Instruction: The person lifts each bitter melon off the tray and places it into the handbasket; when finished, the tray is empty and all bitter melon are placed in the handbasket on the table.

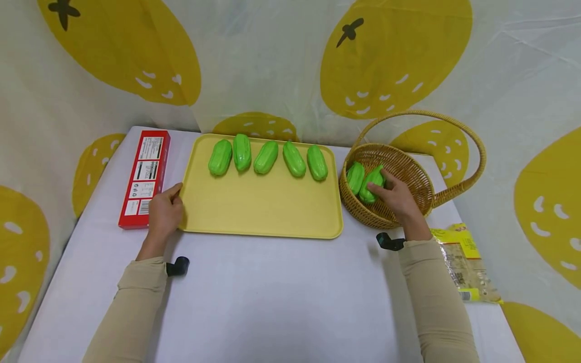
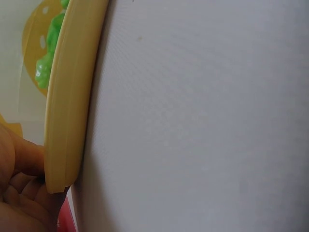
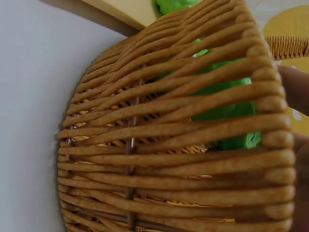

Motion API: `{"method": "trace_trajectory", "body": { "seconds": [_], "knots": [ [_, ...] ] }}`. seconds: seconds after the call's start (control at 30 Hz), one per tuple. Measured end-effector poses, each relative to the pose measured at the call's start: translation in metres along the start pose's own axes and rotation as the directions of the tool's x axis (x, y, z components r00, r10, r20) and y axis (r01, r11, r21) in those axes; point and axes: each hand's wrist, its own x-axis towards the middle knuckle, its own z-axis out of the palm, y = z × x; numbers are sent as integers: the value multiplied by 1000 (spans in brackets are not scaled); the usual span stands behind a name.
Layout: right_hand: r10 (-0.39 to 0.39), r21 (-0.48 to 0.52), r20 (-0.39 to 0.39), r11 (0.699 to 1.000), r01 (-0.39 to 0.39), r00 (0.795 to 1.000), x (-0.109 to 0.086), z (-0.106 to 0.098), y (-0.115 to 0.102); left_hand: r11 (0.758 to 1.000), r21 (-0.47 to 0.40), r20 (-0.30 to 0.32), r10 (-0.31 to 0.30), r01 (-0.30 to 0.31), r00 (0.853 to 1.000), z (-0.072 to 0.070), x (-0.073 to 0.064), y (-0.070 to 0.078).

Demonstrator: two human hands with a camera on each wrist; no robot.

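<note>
Left forearm, in a beige sleeve [image 1: 131, 307], extends forward from the near side; the left hand [image 1: 166, 212] is at the left edge of a pale yellow, rectangular, round-cornered tray [image 1: 263, 209], thumb and bent fingers pinching its rim. Left wrist view: fingers tucked against the raised, smooth, slightly glossy tray wall. Right forearm, likewise sleeved, reaches forward; the right hand [image 1: 398, 197] is bent inward over a round, brown, woven wicker basket [image 1: 419, 176], thumb and fingers pinching a bright green, elongated, ridged gourd [image 1: 369, 190] inside it. Right wrist view: basket weave of thick, rounded strands, green showing through the gaps; most of the fingers hidden by the wall. A second green gourd [image 1: 355, 176] lies in the basket just left of the held one. Tray bears a row of five glossy green gourds [image 1: 266, 157] along its far half, lengthwise ribs visible, slants varying. Basket has a tall arched handle and sits just beside the tray's right end. Left of the tray: a long red cardboard box [image 1: 144, 179] with white printed panels. Right, beside the right forearm: a yellow-and-clear plastic bag [image 1: 469, 272], surface shiny. Support: white cloth-covered table [image 1: 281, 292].
</note>
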Motion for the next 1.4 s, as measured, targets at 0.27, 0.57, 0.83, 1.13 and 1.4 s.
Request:
{"method": "trace_trajectory", "body": {
  "seconds": [0.27,0.57,0.83,1.13,1.4],
  "knots": [
    [4,-18,19,1000,-4,1000,7,-1,7,1000,8,-3,-5,5,1000,-1,0,1],
    [10,-23,40,1000,-9,999,9,0,12,1000,0,-2,-10,10,1000,-1,0,3],
    [47,-50,48,998,-44,998,14,0,16,1000,5,-17,-9,9,1000,0,0,4],
    [66,-62,67,996,-61,996,19,2,19,1000,6,-14,-14,14,1000,1,-1,3],
    [93,-50,86,995,-89,992,21,2,19,1000,14,-11,-2,2,1000,1,-1,4]
  ]
}}
